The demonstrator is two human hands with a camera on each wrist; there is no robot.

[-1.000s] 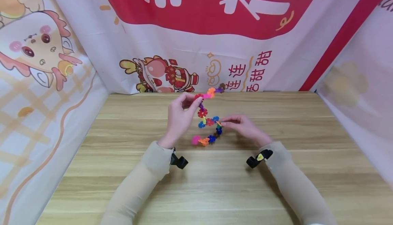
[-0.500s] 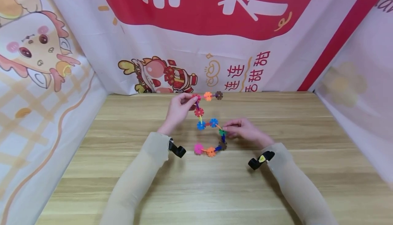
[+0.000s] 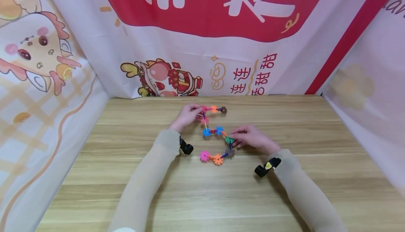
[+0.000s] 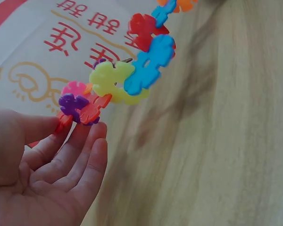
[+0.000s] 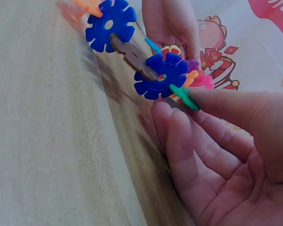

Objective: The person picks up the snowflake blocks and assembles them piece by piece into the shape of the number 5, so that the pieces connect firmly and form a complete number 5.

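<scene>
Slotted plastic flower discs in many colours are joined edge to edge into one S-shaped chain. At its upper left bend, my left hand pinches a red disc between thumb and fingers. A yellow disc and a light blue disc follow along the chain. On the right bend, my right hand pinches a green disc, beside a dark blue disc and a brown disc. Pink and orange discs form the near end. Shadows lie on the wood apart from the discs.
The wooden table reaches back to a printed cloth wall. More printed cloth hangs at the left and right sides. Each wrist carries a small black camera mount.
The chain has been spread wider into a flatter S. My left hand has come down and nearer with its upper end. My right hand has lowered slightly, staying at the green disc.
</scene>
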